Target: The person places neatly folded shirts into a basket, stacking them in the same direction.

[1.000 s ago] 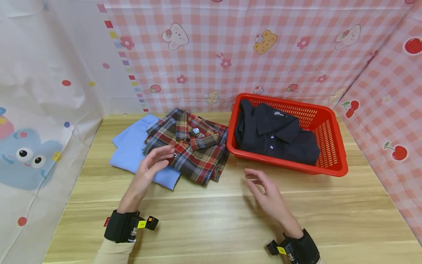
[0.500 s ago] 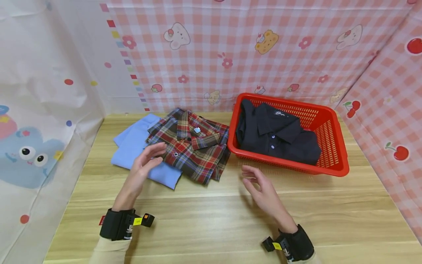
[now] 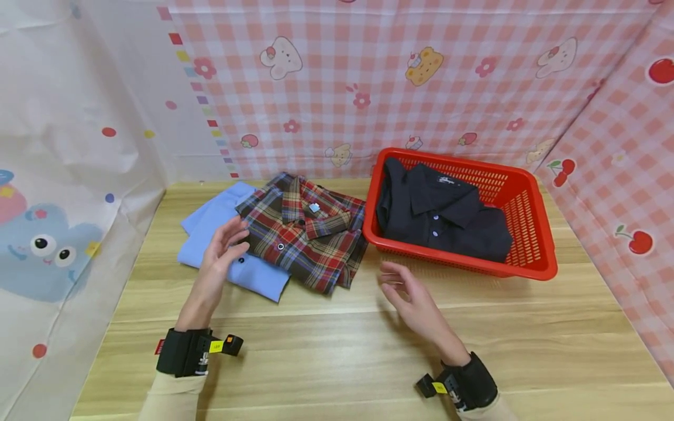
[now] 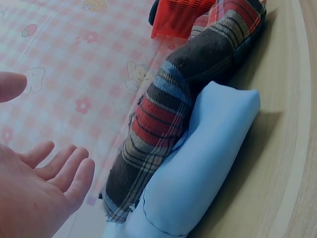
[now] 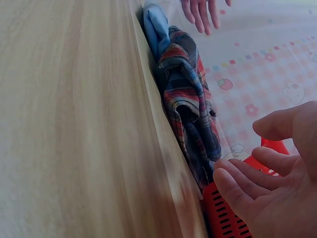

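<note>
A folded plaid shirt (image 3: pixel 316 251) in red, black and tan lies collar up on the table, partly over a folded light blue garment (image 3: pixel 258 278) with a dark button. Above the blue garment, at the plaid shirt's left side, hovers my left hand (image 3: pixel 213 266), fingers loosely bent and holding nothing. My right hand (image 3: pixel 416 301) hangs over the table in front of the basket, relaxed, with nothing in it. Inside the red plastic basket (image 3: pixel 544 272) rests a folded black shirt (image 3: pixel 447 228), collar up. The left wrist view shows the plaid shirt (image 4: pixel 153 119) stacked on the blue garment (image 4: pixel 198 163).
The basket stands at the right, close beside the plaid shirt. A pink checked curtain (image 3: pixel 326 76) hangs behind the wooden table (image 3: pixel 326 362). White printed sheeting (image 3: pixel 58 134) bounds the left side, and more pink checked cloth (image 3: pixel 632 175) the right.
My left hand has drawn back leftward from the plaid shirt, uncovering more of it. The right hand has shifted slightly left. The garments and the basket stay where they were.
</note>
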### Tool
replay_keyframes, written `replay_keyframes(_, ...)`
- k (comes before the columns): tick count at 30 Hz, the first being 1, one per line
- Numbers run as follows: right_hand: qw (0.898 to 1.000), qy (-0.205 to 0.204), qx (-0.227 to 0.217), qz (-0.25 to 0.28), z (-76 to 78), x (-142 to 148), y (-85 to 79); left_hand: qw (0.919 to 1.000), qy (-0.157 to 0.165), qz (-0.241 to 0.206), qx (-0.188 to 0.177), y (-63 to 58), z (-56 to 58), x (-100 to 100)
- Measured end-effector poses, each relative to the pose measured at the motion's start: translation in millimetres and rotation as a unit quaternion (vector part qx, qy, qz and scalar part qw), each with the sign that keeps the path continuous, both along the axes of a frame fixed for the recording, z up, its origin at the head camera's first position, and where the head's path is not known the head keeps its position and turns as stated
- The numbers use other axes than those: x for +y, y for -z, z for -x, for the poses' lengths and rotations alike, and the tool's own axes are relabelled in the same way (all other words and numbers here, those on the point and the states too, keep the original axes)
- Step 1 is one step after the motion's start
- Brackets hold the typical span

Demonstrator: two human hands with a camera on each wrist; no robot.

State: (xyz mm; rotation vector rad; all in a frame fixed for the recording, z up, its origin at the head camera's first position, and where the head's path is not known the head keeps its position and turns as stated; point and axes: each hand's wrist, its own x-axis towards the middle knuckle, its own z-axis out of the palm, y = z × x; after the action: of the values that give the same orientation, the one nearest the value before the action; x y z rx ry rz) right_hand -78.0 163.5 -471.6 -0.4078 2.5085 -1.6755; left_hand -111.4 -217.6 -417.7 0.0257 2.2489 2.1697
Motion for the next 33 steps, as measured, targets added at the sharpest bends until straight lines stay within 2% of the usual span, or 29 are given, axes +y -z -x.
replay_keyframes(10,1.000,-0.004,-0.007,0.007,4.1,-6.9,0.6,0.9998,-0.015,0.000,-0.016,2.8,8.5,-8.2)
replay_keyframes(15,1.000,0.000,-0.013,0.011,6.3,-9.9,3.6,0.9988,-0.032,-0.004,-0.038,3.2,13.5,-10.6)
replay_keyframes(23,1.000,-0.005,-0.026,0.017,7.4,-15.1,8.2,0.9971,-0.056,-0.014,-0.049,6.4,17.0,-13.6)
replay_keyframes(33,0.998,-0.017,-0.020,0.051,7.6,-24.1,11.3,0.9963,-0.042,0.009,-0.074,9.6,22.2,-19.0)
